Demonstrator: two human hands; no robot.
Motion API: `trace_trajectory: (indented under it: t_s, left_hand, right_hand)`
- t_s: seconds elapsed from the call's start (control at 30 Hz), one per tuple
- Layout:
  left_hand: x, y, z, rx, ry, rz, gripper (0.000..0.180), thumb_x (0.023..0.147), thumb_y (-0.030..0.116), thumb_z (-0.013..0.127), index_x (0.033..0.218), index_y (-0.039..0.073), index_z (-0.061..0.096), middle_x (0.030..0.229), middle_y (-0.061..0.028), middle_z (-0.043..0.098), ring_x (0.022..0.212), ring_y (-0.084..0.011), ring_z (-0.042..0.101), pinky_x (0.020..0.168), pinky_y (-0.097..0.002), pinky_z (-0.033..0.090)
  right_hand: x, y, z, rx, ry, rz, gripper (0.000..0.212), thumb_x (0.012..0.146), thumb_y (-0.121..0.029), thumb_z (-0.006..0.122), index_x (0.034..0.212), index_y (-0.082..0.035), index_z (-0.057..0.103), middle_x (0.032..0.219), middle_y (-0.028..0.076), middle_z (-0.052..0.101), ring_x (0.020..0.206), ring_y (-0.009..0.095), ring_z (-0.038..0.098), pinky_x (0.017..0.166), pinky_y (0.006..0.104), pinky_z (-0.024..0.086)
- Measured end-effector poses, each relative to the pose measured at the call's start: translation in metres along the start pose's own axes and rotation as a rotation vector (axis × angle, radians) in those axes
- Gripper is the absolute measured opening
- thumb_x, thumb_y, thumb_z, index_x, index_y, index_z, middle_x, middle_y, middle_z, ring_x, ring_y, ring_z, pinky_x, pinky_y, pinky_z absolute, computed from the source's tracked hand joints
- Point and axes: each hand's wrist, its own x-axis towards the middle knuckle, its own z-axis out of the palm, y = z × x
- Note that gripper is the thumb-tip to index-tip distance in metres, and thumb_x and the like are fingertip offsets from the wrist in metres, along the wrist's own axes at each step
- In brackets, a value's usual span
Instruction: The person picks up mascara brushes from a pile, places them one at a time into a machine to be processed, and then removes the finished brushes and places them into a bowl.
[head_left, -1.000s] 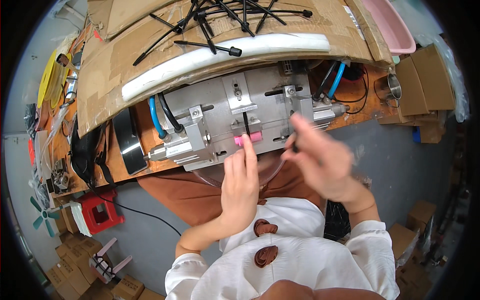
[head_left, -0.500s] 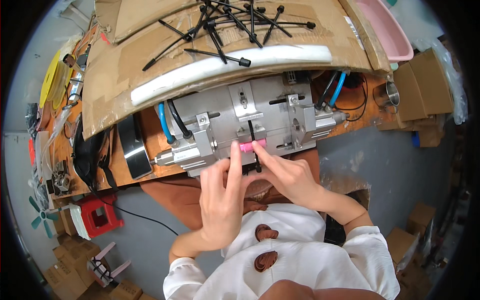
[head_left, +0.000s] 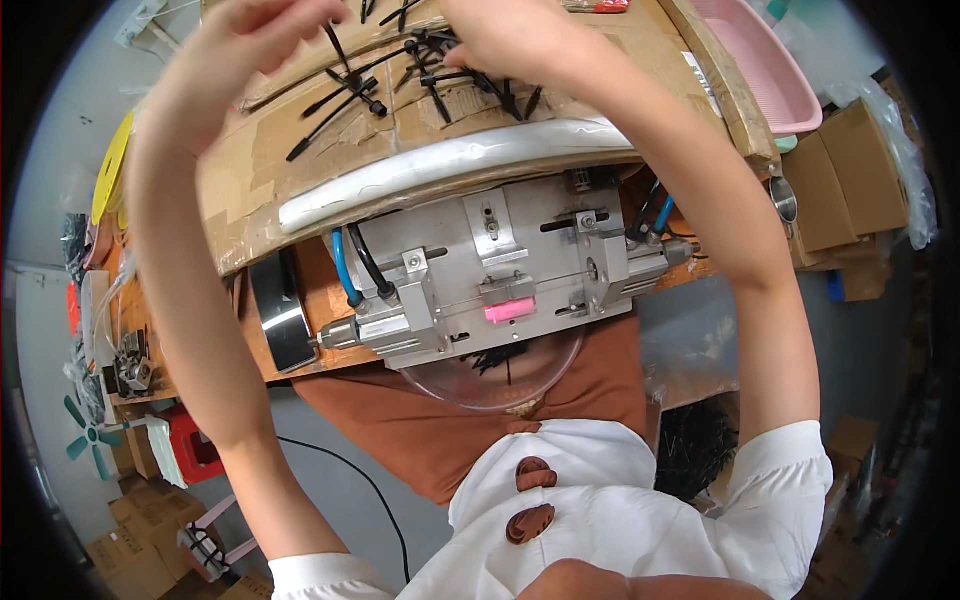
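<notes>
Both my hands are raised over the cardboard sheet [head_left: 250, 205] at the top of the view. My left hand [head_left: 255, 45] is smeared by motion, its fingertips beside the end of a thin black rod [head_left: 338, 45]. My right hand [head_left: 505, 35] reaches over a pile of black rods with thick ends [head_left: 437, 90]. Most of its fingers are hidden, and I cannot see whether it holds one. Below the sheet sits a grey metal clamping fixture [head_left: 450, 290]. A pink block [head_left: 510, 311] lies at its front middle, with neither hand touching it.
A white foam strip [head_left: 450, 155] runs along the sheet's near edge. Under the fixture, a clear round bowl [head_left: 555, 378] on my lap contains black rods. Blue and black hoses [head_left: 343, 265] join the fixture. A dark flat panel [head_left: 282, 315] lies left; a pink basin [head_left: 765, 70] stands right.
Both hands have left the pink block and moved up to the cardboard sheet. The black rod that lay across the fixture is gone from there. Some rods in the pile have shifted.
</notes>
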Motion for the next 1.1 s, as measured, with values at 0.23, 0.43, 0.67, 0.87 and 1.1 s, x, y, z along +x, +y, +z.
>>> trace_trajectory:
  t_s: [0.23, 0.43, 0.67, 0.87, 1.1]
  left_hand:
    - [-0.047, 0.006, 0.001, -0.275, 0.380, 0.144, 0.024, 0.095, 0.022, 0.058, 0.106, 0.001, 0.065, 0.090, 0.0015, 0.059, 0.085, -0.0053, 0.052, 0.078, -0.0187, 0.042]
    - [-0.186, 0.055, 0.184, 0.033, 0.396, 0.208, 0.064, 0.072, -0.007, 0.070, 0.133, -0.002, 0.050, 0.098, -0.0116, 0.059, 0.086, -0.0238, 0.056, 0.073, -0.0306, 0.048]
    - [-0.211, 0.068, 0.271, 0.166, 0.166, 0.035, 0.074, 0.074, -0.008, 0.067, 0.141, -0.004, 0.037, 0.096, -0.0115, 0.052, 0.086, -0.0282, 0.049, 0.076, -0.0379, 0.044]
    - [-0.203, 0.068, 0.271, 0.286, 0.149, 0.107, 0.071, 0.072, -0.006, 0.060, 0.139, -0.010, 0.037, 0.092, -0.0101, 0.048, 0.081, -0.0225, 0.048, 0.075, -0.0312, 0.046]
    - [-0.180, 0.063, 0.221, 0.136, 0.122, 0.228, 0.064, 0.075, -0.003, 0.062, 0.137, -0.002, 0.043, 0.095, -0.0138, 0.051, 0.088, -0.0292, 0.051, 0.077, -0.0362, 0.047]
  right_hand:
    - [0.026, 0.027, -0.025, 1.027, -0.391, 0.219, 0.013, 0.082, -0.006, 0.064, 0.086, 0.004, 0.071, 0.068, 0.010, 0.068, 0.049, 0.009, 0.056, 0.044, 0.0212, 0.042]
    - [-0.058, 0.043, -0.064, 1.449, -0.033, 0.201, 0.043, 0.093, -0.032, 0.061, 0.114, 0.004, 0.058, 0.103, 0.021, 0.067, 0.090, 0.020, 0.069, 0.057, 0.0187, 0.054]
    - [-0.130, 0.029, -0.066, 1.585, 0.181, 0.064, 0.034, 0.102, -0.021, 0.044, 0.118, 0.007, 0.051, 0.101, 0.026, 0.065, 0.090, 0.028, 0.070, 0.043, 0.0174, 0.055]
    - [-0.173, 0.004, -0.070, 1.167, 0.374, 0.142, 0.019, 0.092, -0.012, 0.059, 0.105, 0.003, 0.057, 0.096, 0.021, 0.067, 0.083, 0.020, 0.066, 0.052, 0.0185, 0.046]
    - [-0.260, -0.060, -0.004, 0.773, 0.267, 0.107, 0.050, 0.070, 0.010, 0.071, 0.119, 0.007, 0.058, 0.100, 0.017, 0.067, 0.063, 0.020, 0.063, 0.055, 0.0287, 0.052]
